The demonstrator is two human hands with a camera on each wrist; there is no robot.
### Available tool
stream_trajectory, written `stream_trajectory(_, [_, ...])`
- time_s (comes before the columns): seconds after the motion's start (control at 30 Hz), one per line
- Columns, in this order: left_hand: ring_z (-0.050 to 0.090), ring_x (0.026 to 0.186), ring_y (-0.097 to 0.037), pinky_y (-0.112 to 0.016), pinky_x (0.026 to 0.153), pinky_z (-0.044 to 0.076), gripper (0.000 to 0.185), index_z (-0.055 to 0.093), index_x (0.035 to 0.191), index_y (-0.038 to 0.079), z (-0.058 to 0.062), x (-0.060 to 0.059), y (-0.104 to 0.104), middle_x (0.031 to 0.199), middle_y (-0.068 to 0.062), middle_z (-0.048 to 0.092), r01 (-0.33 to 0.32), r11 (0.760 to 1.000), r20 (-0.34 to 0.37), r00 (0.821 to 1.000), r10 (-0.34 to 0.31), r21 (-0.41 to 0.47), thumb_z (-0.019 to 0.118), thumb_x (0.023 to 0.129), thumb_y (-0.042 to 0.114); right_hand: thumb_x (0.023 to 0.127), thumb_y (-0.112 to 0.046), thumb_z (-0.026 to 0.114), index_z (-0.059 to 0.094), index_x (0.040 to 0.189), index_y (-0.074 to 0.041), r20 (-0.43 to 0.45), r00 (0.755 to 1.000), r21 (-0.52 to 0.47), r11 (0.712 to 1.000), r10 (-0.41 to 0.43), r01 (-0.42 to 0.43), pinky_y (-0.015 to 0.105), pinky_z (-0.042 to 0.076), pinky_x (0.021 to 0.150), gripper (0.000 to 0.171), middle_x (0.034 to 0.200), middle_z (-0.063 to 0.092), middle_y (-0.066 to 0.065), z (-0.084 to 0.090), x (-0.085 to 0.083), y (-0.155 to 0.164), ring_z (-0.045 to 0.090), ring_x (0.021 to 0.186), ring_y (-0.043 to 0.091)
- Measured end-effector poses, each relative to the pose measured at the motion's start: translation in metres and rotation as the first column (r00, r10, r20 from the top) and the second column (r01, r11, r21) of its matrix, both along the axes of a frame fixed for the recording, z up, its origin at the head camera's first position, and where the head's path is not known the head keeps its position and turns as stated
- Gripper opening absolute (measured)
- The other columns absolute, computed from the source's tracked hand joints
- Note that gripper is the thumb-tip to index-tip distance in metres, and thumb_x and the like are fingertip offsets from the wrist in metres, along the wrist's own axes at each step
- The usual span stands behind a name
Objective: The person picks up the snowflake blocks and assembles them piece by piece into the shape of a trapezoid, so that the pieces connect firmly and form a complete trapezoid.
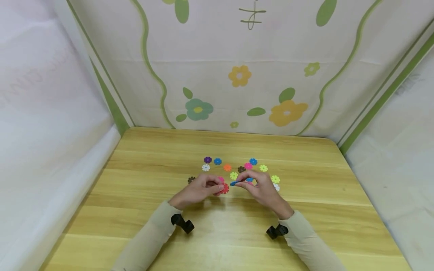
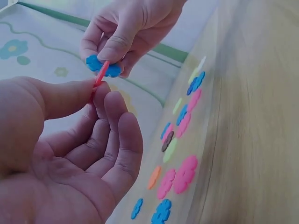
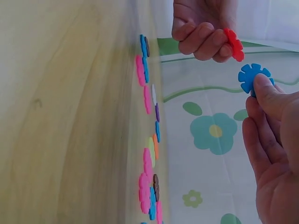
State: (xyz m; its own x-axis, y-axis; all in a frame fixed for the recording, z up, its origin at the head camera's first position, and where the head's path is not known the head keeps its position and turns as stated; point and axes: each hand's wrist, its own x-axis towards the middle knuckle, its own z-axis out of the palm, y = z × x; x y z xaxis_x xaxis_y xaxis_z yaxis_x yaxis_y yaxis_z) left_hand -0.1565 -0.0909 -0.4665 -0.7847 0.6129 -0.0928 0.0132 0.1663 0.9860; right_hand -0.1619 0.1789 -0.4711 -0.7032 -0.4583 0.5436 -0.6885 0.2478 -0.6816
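My left hand point(image 1: 198, 191) pinches a red notched snowflake disc point(image 1: 225, 189) between thumb and fingertips. Facing it, my right hand point(image 1: 264, 191) holds a blue snowflake disc point(image 3: 249, 77), its thumb pressed on the flat face. A small gap separates the two discs in the right wrist view, where the red disc point(image 3: 234, 45) sits just above the blue one. From the left wrist, the red disc point(image 2: 99, 78) appears edge-on and overlaps the blue disc point(image 2: 112, 70). Both hands hover over the near side of the scattered discs.
Loose snowflake discs lie on the wooden table point(image 1: 217, 241) beyond the hands, among them a purple disc point(image 1: 208, 160), an orange disc point(image 1: 227, 168) and a yellow disc point(image 1: 263, 168). My hands partly cover others. A flower-printed fabric wall point(image 1: 210, 45) rises behind the table.
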Motion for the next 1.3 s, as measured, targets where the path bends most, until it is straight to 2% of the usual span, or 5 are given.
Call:
stream_trajectory(0.17, [0.068,0.112,-0.049,-0.055,0.1,0.059,0.024,0.073,0.112,0.001,0.0,0.003,-0.001,0.111,-0.014,0.074,-0.014,1.0,0.026,1.0,0.014,-0.003,0.059,0.11,0.02,0.089,0.0,0.081,0.076,0.097,-0.016,0.012,1.0,-0.002,1.0,0.0,0.0,0.02,0.06,0.08,0.019,0.093,0.079,-0.002,0.001,0.001,-0.002,0.074,0.086,0.012])
stream_trajectory(0.3, [0.07,0.112,-0.046,-0.052,0.099,0.059,0.024,0.074,0.114,0.002,-0.002,0.003,-0.002,0.111,-0.015,0.074,-0.022,0.999,0.028,0.999,0.023,-0.03,0.059,0.11,0.021,0.089,-0.001,0.081,0.076,0.097,-0.016,0.032,0.999,0.005,1.0,0.017,-0.017,0.021,0.059,0.079,0.017,0.092,0.079,0.001,-0.001,0.001,-0.003,0.073,0.085,0.012])
stream_trajectory(0.53, [0.071,0.112,-0.044,-0.05,0.1,0.059,0.025,0.074,0.117,0.002,-0.003,0.003,-0.002,0.11,-0.01,0.075,-0.003,0.999,0.027,1.0,0.004,-0.035,0.059,0.11,0.021,0.089,-0.001,0.081,0.077,0.098,-0.013,0.022,0.999,0.018,0.999,0.04,-0.041,0.029,0.063,0.076,0.016,0.093,0.079,0.004,-0.003,0.001,-0.006,0.073,0.085,0.012])
stream_trajectory(1.03, [0.069,0.113,-0.045,-0.05,0.1,0.059,0.024,0.075,0.114,0.001,-0.001,0.004,-0.001,0.11,-0.01,0.074,0.035,0.999,0.014,0.999,-0.035,-0.036,0.057,0.111,0.017,0.089,0.0,0.08,0.077,0.099,-0.014,0.04,0.993,0.06,0.992,0.108,-0.11,0.034,0.063,0.073,0.018,0.093,0.079,0.001,-0.002,0.0,-0.008,0.072,0.083,0.012])
stream_trajectory(1.3, [0.073,0.106,-0.034,-0.04,0.095,0.062,0.022,0.076,0.114,0.003,-0.006,0.006,0.004,0.106,-0.008,0.076,-0.048,0.996,0.049,0.997,0.051,-0.07,0.06,0.109,0.017,0.086,0.004,0.082,0.077,0.098,-0.013,-0.049,0.994,0.09,0.992,0.094,-0.089,0.031,0.063,0.075,0.021,0.091,0.079,0.005,-0.002,0.0,-0.012,0.074,0.084,0.013])
